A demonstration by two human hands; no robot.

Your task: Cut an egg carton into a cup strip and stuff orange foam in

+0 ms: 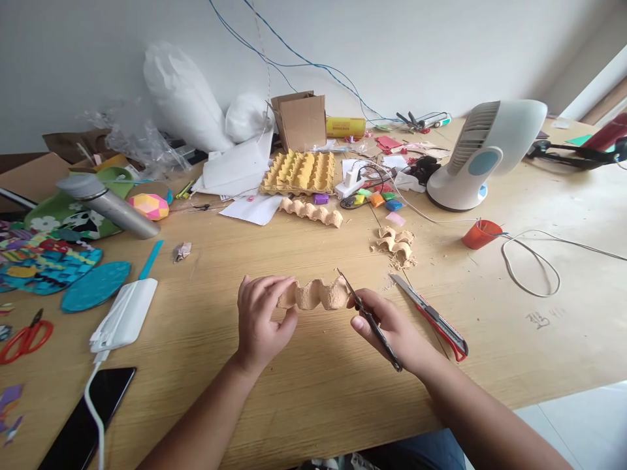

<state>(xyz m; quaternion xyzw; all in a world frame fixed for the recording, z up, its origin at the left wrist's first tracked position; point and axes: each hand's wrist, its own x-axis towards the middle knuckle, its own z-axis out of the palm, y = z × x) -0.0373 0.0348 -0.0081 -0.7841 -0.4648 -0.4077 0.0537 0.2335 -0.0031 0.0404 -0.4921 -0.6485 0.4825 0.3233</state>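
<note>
My left hand [267,313] grips the left end of a short strip of beige egg carton [321,295], its cups in a row above the table. In my right hand [392,326] is a pair of dark scissors [375,324], seen edge-on. Their narrow blade tip points up and away beside the strip's right end; whether it touches the carton I cannot tell. To the right of that hand lies a red and grey utility knife [434,318]. Farther back are a longer carton strip [311,212] and a small cut piece [394,243] among crumbs.
A yellow egg tray [298,173] sits behind, near a cardboard box [300,122]. At right stand a white fan [482,153] and a red cup [481,234] near a cable. On the left are a grey bottle [115,209], power bank [126,313], phone [88,418] and red-handled scissors [28,339].
</note>
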